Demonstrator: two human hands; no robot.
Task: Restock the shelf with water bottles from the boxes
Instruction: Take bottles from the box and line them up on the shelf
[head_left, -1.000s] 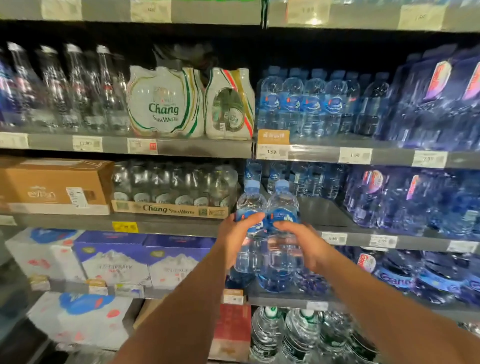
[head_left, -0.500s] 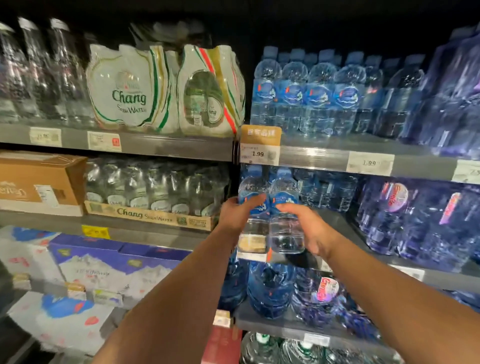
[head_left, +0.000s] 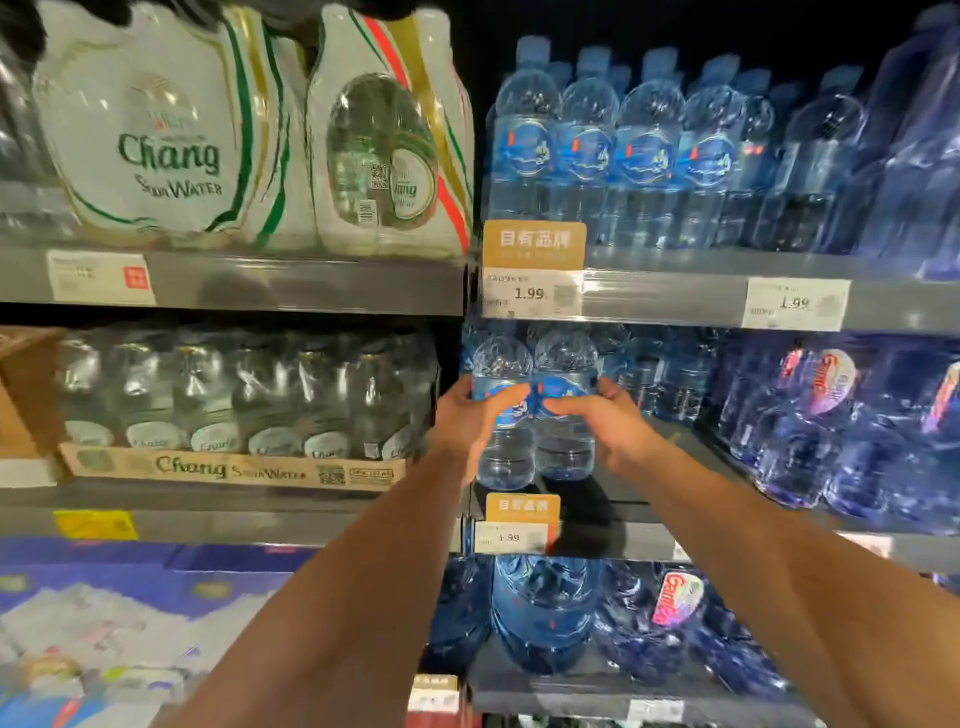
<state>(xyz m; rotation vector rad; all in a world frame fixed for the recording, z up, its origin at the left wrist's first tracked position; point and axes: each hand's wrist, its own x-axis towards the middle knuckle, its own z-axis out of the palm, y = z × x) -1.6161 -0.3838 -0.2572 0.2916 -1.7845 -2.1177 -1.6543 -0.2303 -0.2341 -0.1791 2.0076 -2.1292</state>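
Two small clear water bottles with blue labels stand side by side just above the front of the grey middle shelf (head_left: 639, 538). My left hand (head_left: 467, 415) grips the left bottle (head_left: 504, 452) around its label. My right hand (head_left: 602, 421) grips the right bottle (head_left: 565, 441) the same way, thumbs nearly meeting between them. Their caps are hidden under the shelf edge above. More of the same bottles (head_left: 670, 374) stand further back on that shelf.
A row of matching blue-label bottles (head_left: 618, 150) fills the upper shelf. Chang soda water packs (head_left: 171, 135) and a tray of glass bottles (head_left: 234, 410) sit to the left. Large blue jugs (head_left: 831, 415) crowd the right side and the shelf below (head_left: 545, 608). Price tags (head_left: 530, 293) line shelf edges.
Both hands have carried the two bottles up and forward, from in front of the lower shelf to over the middle shelf's front. The view has moved closer to the shelves.
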